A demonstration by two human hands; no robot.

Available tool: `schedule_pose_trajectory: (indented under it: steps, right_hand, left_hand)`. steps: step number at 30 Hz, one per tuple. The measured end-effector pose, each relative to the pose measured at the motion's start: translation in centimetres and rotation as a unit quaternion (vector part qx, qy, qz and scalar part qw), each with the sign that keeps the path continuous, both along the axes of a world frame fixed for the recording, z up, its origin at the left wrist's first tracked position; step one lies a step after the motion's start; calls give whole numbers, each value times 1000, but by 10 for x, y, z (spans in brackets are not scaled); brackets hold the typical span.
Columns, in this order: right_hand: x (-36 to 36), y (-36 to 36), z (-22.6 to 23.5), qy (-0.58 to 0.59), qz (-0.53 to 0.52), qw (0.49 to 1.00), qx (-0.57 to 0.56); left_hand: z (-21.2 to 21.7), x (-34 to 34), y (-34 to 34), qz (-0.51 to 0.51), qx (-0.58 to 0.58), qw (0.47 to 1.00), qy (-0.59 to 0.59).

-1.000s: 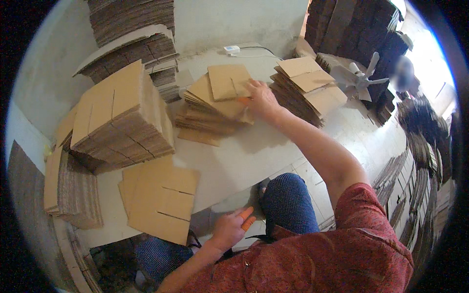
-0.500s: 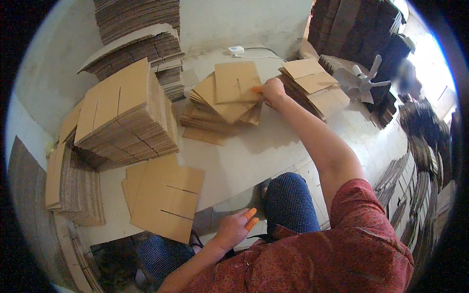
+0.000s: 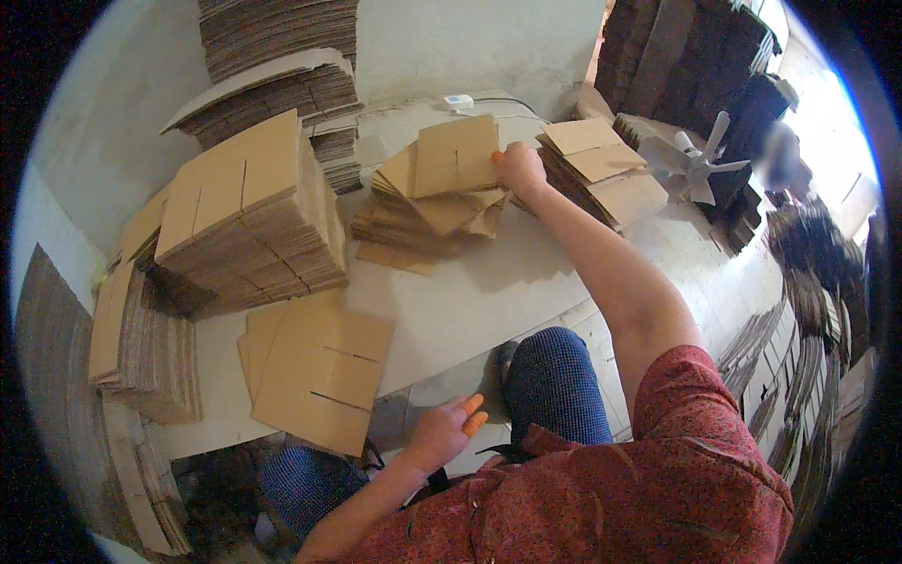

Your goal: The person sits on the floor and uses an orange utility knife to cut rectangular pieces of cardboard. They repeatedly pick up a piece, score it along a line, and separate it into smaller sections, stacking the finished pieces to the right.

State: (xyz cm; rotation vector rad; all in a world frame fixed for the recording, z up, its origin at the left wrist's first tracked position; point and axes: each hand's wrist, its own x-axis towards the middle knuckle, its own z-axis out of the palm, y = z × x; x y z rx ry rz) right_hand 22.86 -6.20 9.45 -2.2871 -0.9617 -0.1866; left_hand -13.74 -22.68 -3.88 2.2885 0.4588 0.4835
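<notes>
My right hand is stretched out across the table, its curled fingers closed at the right edge of a slotted cardboard piece. That piece lies on top of a loose, fanned-out pile of cardboard pieces; the fingertips are partly hidden. Orange covers show on fingers of both hands. Low over my lap, my left hand holds nothing visible, two covered fingers stretched out and slightly apart. Left of it, several slotted cardboard sheets lie overlapping, hanging past the table's near edge.
A tall cardboard stack stands at left, with a lower stack nearer me. Right of my hand is another cardboard pile. A fan stands beyond it. A small white device with a cable sits at the back.
My right hand has shifted slightly up along the edge of the top cardboard piece, which has turned a little. My left hand has barely moved.
</notes>
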Motion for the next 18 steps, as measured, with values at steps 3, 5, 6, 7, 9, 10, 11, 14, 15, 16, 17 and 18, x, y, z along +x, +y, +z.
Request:
schedule_pose_trajectory:
  steps: [3, 5, 6, 7, 9, 10, 11, 14, 15, 16, 17, 18]
  right_hand:
    - [-16, -7, 8, -25, -15, 999, -21]
    - [-17, -11, 12, -10, -7, 1000, 0]
    - [-10, -11, 14, 8, 3, 1000, 25]
    - [-4, -12, 15, 25, 14, 998, 50]
    - [-1, -16, 13, 106, 43, 984, 136]
    - [-4, -19, 9, 167, 47, 969, 177]
    - [-6, -24, 4, 228, 51, 948, 216]
    - [-33, -47, -14, 274, 98, 914, 282]
    - [-50, -52, -18, 292, 120, 899, 304]
    - [-57, -69, -23, 317, 110, 887, 316]
    - [-74, -83, -24, 347, 107, 873, 326]
    - [-93, -90, -25, 380, 110, 855, 336]
  left_hand:
    - [13, -3, 2, -2, -10, 1000, 16]
    - [16, -3, 2, -9, -11, 999, 33]
    - [15, -2, 3, -13, -10, 999, 45]
    - [15, -2, 3, -17, -9, 998, 56]
    - [18, -3, 5, -10, -40, 997, 60]
    - [22, -4, 7, -4, -56, 996, 62]
    - [27, -4, 9, 16, -85, 994, 67]
    - [34, -7, 30, 86, -185, 978, -29]
    - [24, -10, 43, 118, -225, 957, -140]
    - [46, -4, 57, 156, -324, 921, -151]
    - [74, 3, 73, 202, -416, 872, -160]
    - [86, 6, 91, 207, -442, 848, -208]
